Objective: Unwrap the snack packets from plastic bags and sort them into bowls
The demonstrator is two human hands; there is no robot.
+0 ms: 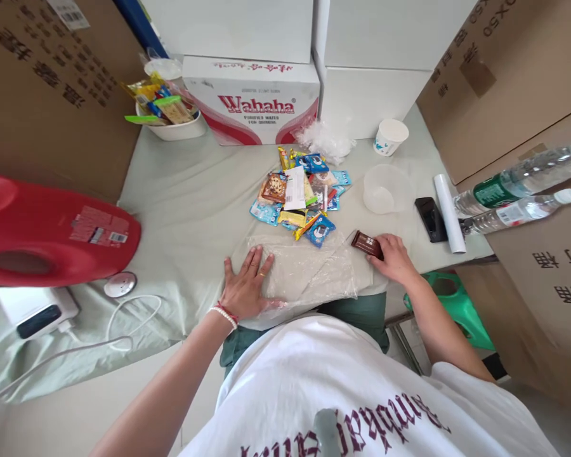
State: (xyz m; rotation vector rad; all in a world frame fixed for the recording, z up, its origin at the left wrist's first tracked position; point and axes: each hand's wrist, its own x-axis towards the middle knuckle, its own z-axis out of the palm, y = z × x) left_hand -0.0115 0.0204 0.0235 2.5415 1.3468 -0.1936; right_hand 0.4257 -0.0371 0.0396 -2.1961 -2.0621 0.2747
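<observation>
Nearest is the person's white shirt point(314, 368), just in front of the table point(195, 209) edge. Over that edge lies a clear plastic bag point(314, 270), flat and wrinkled. The left hand point(245, 282) presses palm down at the bag's left side, fingers spread and straight, gripping nothing; the thumb points right, over the bag's near left corner.

At the bag's right side, the right hand point(394, 257) holds a dark brown packet point(365, 244). The packet's right end sits between thumb and fingers, the thumb along the near side and the fingers curled at the far side; the rest of it sticks out to the left, uncovered, toward the bag's upper right corner. Whether it rests on the table or is slightly raised, I cannot tell. The left fingers are well apart from it, with the bag between.

Farther right lie a black phone point(431, 219) and, just beside it, a white roll point(449, 214). Beyond the bag is a pile of small snack packets point(309, 197), and right of the pile a translucent bowl point(385, 189). Past these stand a paper cup point(391, 137), crumpled clear plastic point(327, 141), a Wahaha box point(257, 101) and, at far left, a white basket point(178, 129) filled with wrapped snacks.
</observation>
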